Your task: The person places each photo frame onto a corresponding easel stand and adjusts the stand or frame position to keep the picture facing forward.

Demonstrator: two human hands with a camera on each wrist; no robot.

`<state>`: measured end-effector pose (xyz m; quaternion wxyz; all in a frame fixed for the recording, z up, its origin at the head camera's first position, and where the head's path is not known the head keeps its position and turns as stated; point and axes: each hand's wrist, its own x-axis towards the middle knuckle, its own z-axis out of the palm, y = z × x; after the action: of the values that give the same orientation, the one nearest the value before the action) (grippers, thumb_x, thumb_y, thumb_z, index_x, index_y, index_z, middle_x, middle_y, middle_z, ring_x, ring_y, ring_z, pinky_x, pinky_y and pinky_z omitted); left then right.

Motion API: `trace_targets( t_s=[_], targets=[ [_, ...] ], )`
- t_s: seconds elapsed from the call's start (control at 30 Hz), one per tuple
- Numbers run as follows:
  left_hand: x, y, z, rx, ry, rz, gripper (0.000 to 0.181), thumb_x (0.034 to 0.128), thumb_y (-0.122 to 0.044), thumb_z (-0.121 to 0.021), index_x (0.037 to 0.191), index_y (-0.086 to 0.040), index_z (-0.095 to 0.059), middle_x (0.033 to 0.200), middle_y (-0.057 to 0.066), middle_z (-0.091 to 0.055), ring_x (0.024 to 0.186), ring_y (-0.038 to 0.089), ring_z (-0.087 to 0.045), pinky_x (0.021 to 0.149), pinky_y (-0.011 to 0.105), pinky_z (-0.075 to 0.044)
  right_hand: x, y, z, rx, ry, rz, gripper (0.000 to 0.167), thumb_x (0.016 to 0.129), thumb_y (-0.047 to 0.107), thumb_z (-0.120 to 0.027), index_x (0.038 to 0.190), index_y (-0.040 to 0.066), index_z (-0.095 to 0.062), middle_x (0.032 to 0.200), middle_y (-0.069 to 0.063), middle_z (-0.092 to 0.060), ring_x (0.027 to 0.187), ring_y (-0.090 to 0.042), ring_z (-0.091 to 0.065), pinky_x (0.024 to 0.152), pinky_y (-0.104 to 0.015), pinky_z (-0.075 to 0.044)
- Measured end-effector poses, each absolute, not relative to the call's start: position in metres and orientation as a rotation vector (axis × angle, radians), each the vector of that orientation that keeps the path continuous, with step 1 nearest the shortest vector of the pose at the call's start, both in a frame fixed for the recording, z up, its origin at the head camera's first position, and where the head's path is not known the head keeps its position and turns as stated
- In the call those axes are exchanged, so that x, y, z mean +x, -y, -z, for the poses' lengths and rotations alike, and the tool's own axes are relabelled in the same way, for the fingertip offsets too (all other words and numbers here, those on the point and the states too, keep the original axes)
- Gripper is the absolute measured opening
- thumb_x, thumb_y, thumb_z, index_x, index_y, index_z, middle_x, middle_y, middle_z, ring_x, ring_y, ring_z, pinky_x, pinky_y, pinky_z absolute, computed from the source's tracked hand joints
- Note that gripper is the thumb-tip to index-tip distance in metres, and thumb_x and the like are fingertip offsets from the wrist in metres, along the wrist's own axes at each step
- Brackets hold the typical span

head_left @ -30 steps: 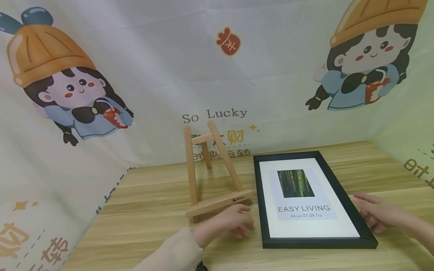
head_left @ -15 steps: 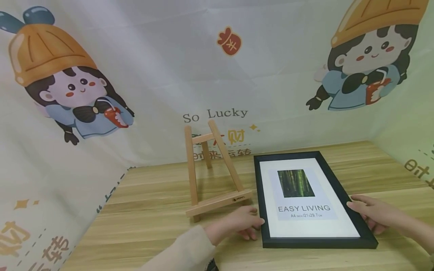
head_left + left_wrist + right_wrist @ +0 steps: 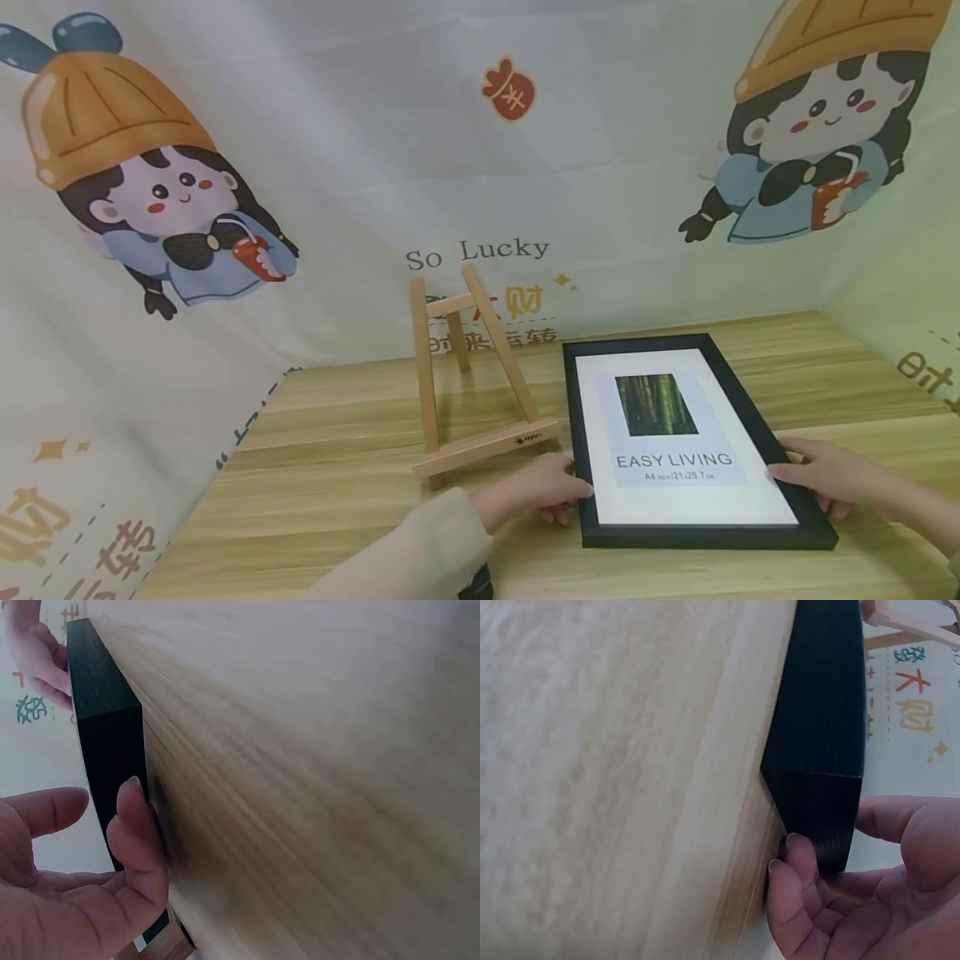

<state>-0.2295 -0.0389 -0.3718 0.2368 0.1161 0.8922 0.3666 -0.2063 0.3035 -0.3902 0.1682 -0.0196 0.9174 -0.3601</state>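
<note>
A black picture frame [image 3: 757, 417] with a white mat and a small bamboo print lies flat on the wooden table. At its left side, my left hand [image 3: 543, 487] holds the edge, thumb over the top. The left wrist view has those curled fingers [image 3: 139, 847] against the black side wall. My right hand [image 3: 828, 477] grips the opposite edge, its thumb on the border. In the right wrist view its fingertips [image 3: 799, 859] reach toward the lower edge of the frame. Left of the frame stands a small wooden easel [image 3: 483, 447].
Light cloth [image 3: 360, 167] printed with cartoon figures hangs behind and at both sides of the table [image 3: 300, 467]. The easel's ledge ends close to the frame's left edge, just beyond my left hand.
My left hand has moved right from beside the easel's ledge onto the frame's left edge. My right hand has closed in on the right edge. The frame looks to lie in the same place.
</note>
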Motion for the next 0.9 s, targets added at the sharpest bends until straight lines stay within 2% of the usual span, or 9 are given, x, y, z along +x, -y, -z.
trace_targets(
  t_s=[0.1, 0.23, 0.5, 0.6, 0.7, 0.73, 0.83, 0.9],
  targets=[
    [-0.23, 0.037, 0.372, 0.327, -2.468, -0.964, 0.017, 0.085, -0.016, -0.061, 0.091, -0.001, -0.055, 0.067, 0.005, -0.055, 0.049, 0.014, -0.057, 0.04, 0.021, -0.04, -0.208, -0.302, 0.392, -0.093, -2.665, 0.967, 0.069, 0.091, 0.028, -0.054, 0.129, -0.02, -0.022, 0.063, -0.004, -0.05, 0.051, -0.015, -0.052, 0.044, -0.027, -0.049],
    [-0.232, 0.035, 0.373, 0.315, -2.48, -0.928, 0.02, 0.0857, -0.017, -0.06, 0.094, 0.0, -0.055, 0.066, 0.005, -0.055, 0.05, 0.015, -0.056, 0.041, 0.022, -0.038, -0.209, -0.301, 0.394, -0.151, -2.716, 0.915, 0.064, 0.09, 0.024, -0.056, 0.125, -0.021, -0.027, 0.065, -0.004, -0.051, 0.051, -0.016, -0.053, 0.044, -0.03, -0.051],
    [-0.232, 0.03, 0.376, 0.306, -2.522, -0.894, 0.018, 0.0829, -0.016, -0.062, 0.087, 0.0, -0.054, 0.05, 0.005, -0.05, 0.044, 0.013, -0.049, 0.039, 0.022, -0.035, -0.209, -0.296, 0.394, -0.176, -2.772, 0.838, 0.058, 0.09, 0.02, -0.055, 0.124, -0.021, -0.031, 0.067, -0.007, -0.054, 0.049, -0.016, -0.054, 0.041, -0.03, -0.049],
    [-0.231, 0.03, 0.377, 0.304, -2.543, -0.9, 0.018, 0.0814, -0.015, -0.064, 0.087, 0.001, -0.056, 0.05, 0.005, -0.05, 0.045, 0.013, -0.048, 0.04, 0.022, -0.034, -0.211, -0.292, 0.395, -0.217, -2.835, 0.755, 0.053, 0.089, 0.016, -0.053, 0.12, -0.023, -0.035, 0.08, -0.022, -0.059, 0.062, -0.02, -0.057, 0.05, -0.038, -0.052],
    [-0.231, 0.029, 0.377, 0.303, -2.568, -0.9, 0.028, 0.0798, -0.014, -0.065, 0.096, 0.006, -0.057, 0.053, 0.004, -0.05, 0.046, 0.014, -0.046, 0.043, 0.022, -0.035, -0.213, -0.289, 0.395, -0.227, -2.892, 0.664, 0.052, 0.089, 0.015, -0.052, 0.117, -0.026, -0.037, 0.099, -0.034, -0.056, 0.076, -0.025, -0.055, 0.065, -0.044, -0.051],
    [-0.231, 0.029, 0.376, 0.3, -2.58, -0.898, 0.033, 0.0789, -0.014, -0.066, 0.1, 0.009, -0.057, 0.053, 0.004, -0.05, 0.046, 0.014, -0.046, 0.044, 0.022, -0.035, -0.213, -0.288, 0.396, -0.233, -2.911, 0.64, 0.051, 0.089, 0.014, -0.052, 0.116, -0.026, -0.038, 0.104, -0.036, -0.054, 0.08, -0.026, -0.055, 0.07, -0.045, -0.05],
    [-0.231, 0.028, 0.376, 0.275, -2.601, -0.89, 0.047, 0.0777, -0.015, -0.068, 0.114, 0.012, -0.054, 0.056, 0.006, -0.051, 0.049, 0.015, -0.048, 0.048, 0.023, -0.037, -0.213, -0.286, 0.396, -0.227, -2.934, 0.627, 0.05, 0.088, 0.012, -0.052, 0.116, -0.027, -0.038, 0.106, -0.039, -0.052, 0.083, -0.03, -0.056, 0.072, -0.049, -0.049],
    [-0.23, 0.027, 0.374, 0.259, -2.607, -0.89, 0.05, 0.0774, -0.015, -0.068, 0.116, 0.013, -0.052, 0.061, 0.009, -0.054, 0.051, 0.017, -0.05, 0.05, 0.025, -0.038, -0.213, -0.285, 0.397, -0.224, -2.951, 0.611, 0.049, 0.088, 0.013, -0.052, 0.115, -0.027, -0.039, 0.106, -0.04, -0.051, 0.086, -0.035, -0.057, 0.073, -0.051, -0.048]
  ],
)
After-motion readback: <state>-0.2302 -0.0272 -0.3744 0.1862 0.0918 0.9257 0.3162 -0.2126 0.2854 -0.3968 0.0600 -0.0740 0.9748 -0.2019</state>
